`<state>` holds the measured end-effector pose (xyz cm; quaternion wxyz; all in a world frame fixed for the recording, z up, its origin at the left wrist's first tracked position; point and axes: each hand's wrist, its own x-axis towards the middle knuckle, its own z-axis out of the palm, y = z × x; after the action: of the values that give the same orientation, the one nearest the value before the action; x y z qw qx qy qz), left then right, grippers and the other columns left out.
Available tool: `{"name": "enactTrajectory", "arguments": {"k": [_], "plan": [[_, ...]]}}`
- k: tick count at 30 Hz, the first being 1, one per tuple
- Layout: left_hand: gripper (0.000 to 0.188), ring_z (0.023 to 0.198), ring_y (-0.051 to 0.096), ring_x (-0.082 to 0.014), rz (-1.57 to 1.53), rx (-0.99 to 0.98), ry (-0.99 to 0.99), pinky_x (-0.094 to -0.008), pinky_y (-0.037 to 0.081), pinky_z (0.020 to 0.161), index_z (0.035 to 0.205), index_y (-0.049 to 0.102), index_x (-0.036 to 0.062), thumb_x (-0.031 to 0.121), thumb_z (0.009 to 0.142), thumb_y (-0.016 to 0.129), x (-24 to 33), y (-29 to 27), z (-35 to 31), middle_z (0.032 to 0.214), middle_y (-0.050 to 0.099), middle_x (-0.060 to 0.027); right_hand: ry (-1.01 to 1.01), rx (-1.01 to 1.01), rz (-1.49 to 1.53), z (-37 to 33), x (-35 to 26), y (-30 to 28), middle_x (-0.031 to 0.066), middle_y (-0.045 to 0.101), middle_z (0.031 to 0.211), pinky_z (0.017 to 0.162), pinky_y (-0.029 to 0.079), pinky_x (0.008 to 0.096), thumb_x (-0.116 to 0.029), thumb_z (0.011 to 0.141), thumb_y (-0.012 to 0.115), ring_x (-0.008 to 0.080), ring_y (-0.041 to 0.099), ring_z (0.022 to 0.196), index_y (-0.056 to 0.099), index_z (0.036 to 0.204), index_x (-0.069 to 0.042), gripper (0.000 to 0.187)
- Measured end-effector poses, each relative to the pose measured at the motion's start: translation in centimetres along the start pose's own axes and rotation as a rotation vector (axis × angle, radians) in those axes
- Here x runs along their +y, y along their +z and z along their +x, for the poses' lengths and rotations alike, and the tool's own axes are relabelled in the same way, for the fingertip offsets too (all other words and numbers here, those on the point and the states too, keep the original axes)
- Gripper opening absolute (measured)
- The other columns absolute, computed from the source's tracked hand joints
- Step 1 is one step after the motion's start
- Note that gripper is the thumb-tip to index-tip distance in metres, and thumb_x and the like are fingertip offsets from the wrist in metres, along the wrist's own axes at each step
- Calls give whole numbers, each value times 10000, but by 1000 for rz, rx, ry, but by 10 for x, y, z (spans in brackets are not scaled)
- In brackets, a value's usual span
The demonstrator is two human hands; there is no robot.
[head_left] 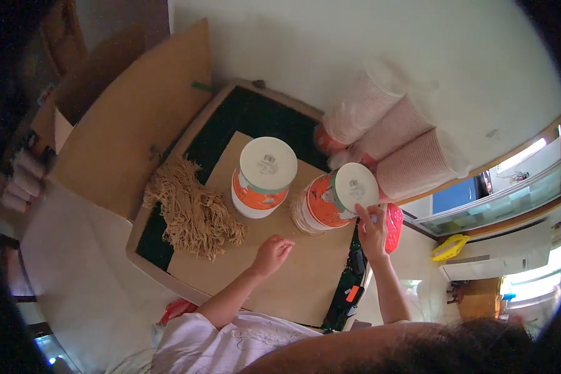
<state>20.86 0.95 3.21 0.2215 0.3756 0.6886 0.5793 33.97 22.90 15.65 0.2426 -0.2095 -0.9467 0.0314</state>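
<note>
Left side of the frame: we note a tall brown cardboard panel [131, 118] standing in the upper left. Just right of it, on the table [274, 112] with its dark green top, lies a loose bundle of brown cord [193, 212], partly over a flat cardboard sheet [299, 274].

Centre: we find the left tub [263, 177] on the sheet, near the cord; its round top is white, its side orange with a green band and a white lower part. Below it in the frame, our left hand [272, 255] is over the sheet, apart from the tub, fingers bent and close together. We cannot tell whether anything is pinched there.

Right of centre: we see the right tub [338, 196], similar in colour, its top facing up toward the camera. A pale ringed band [300, 218] shows at its lower left; we cannot tell its material. Our right hand [372, 227] is at the lower right edge of this tub's top, fingers curled. We cannot tell whether they clamp the edge or only touch it.

Upper right: we record plastic-wrapped stacks of cups [389, 128] near the wall. A yellow object [450, 247] shows farther right.
</note>
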Motion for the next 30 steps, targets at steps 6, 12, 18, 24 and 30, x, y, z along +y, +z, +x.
{"name": "enactTrajectory", "arguments": {"k": [6,12,18,24,30], "plan": [[76,685,539,-241,-22,4,-27,-330,441,630,811,603,63,79,743,572,-7,5,10,730,550,-87,-15,-2,13,3,0,4,105,455,955,646,458,354,48,609,591,276,513,823,543,1099,-194,549],[76,713,549,-240,-17,15,-10,-327,445,645,810,598,47,64,745,561,-7,11,17,762,569,-90,5,-33,42,-1,2,6,116,450,980,700,447,350,53,605,583,283,496,868,538,1103,-190,556],[77,729,555,-237,-20,-42,-43,-323,447,654,811,596,40,65,748,560,-12,24,19,779,571,-90,-48,-120,-10,-1,3,-1,134,414,1071,833,383,380,24,602,615,301,432,990,441,1196,-169,648],[79,725,556,-240,-58,-88,-29,-318,449,659,812,595,44,53,738,569,-29,31,18,778,564,-93,-9,-404,112,19,-4,-43,134,380,1163,897,332,409,-5,624,600,307,371,1079,373,1239,-173,676],[104,724,560,-227,56,-113,18,-302,458,627,827,592,50,37,724,579,-8,33,15,778,563,-87,-46,-317,229,11,16,-39,115,425,1141,894,340,393,72,616,501,300,416,1050,437,1183,-134,607]]}}
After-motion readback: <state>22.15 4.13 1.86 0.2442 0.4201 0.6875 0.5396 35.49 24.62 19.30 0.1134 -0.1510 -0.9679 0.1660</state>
